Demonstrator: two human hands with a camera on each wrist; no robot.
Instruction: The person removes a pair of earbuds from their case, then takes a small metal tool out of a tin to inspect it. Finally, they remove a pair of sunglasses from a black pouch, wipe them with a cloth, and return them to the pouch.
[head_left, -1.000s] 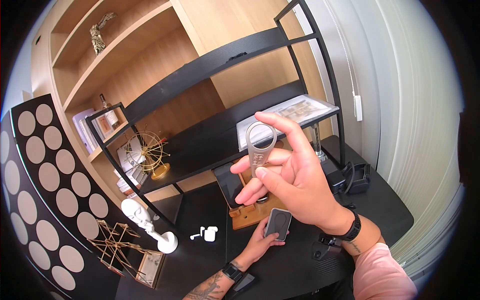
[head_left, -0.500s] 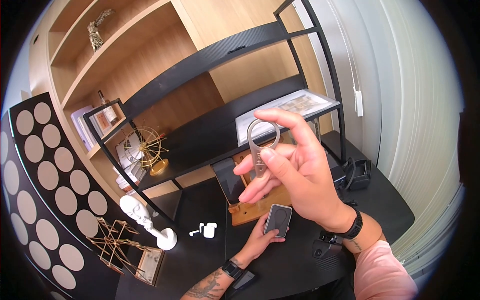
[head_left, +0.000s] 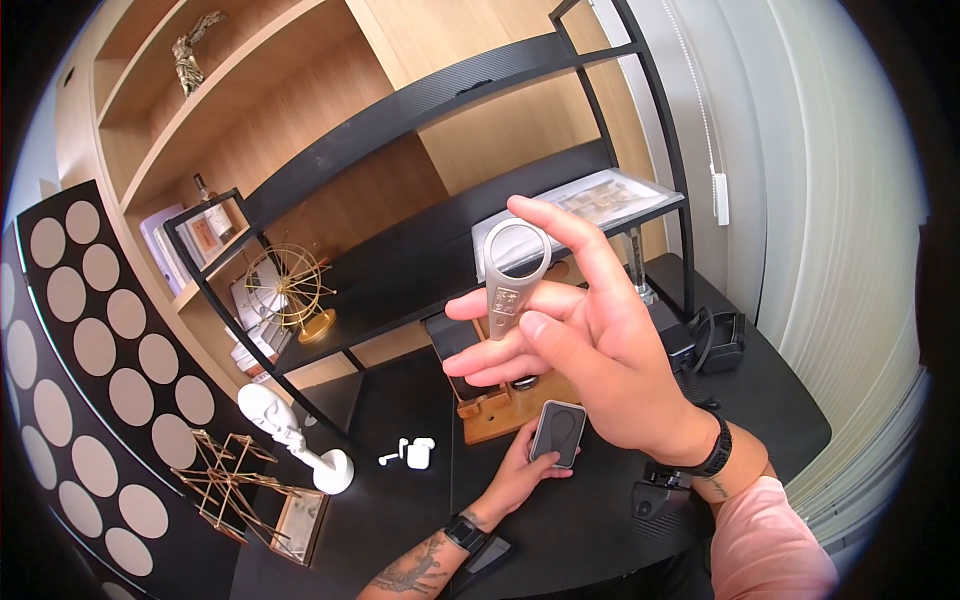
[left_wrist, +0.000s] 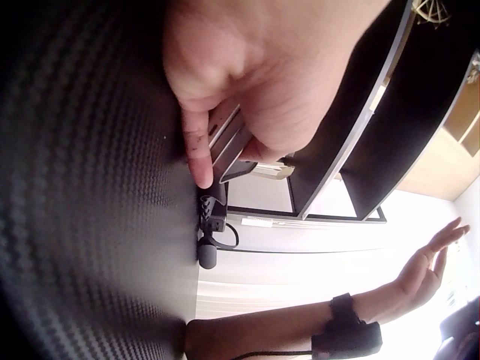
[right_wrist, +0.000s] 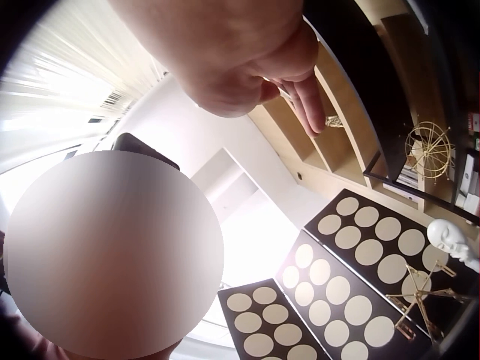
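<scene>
Raised in front of the shelf, my right hand (head_left: 620, 370) holds a grey metal piece (head_left: 506, 300) with a large ring on top and a tapered tab engraved with characters. The thumb pinches the tab's lower part against the fingers, while the index finger extends above the ring. Lower down, my left hand (head_left: 515, 472) grips a small case (head_left: 558, 434) by its near edge. Its dark insert has a recess shaped like a ring with a tab. The left wrist view shows the case's side (left_wrist: 229, 150) between thumb and fingers, close over the black desk. The right wrist view hides the metal piece.
Behind the hands stands a wooden stand (head_left: 490, 425) with a phone, below a black shelf (head_left: 400, 270). White earbuds and their case (head_left: 420, 454), a white head sculpture (head_left: 325, 470) and a wooden wheel model (head_left: 225, 470) are left. A black device (head_left: 722, 345) sits right.
The metal piece has shifted in my right hand; its engraved face shows more fully now. The thumb has slid down the tab, and the fingers reach further left. My left hand keeps its grip.
</scene>
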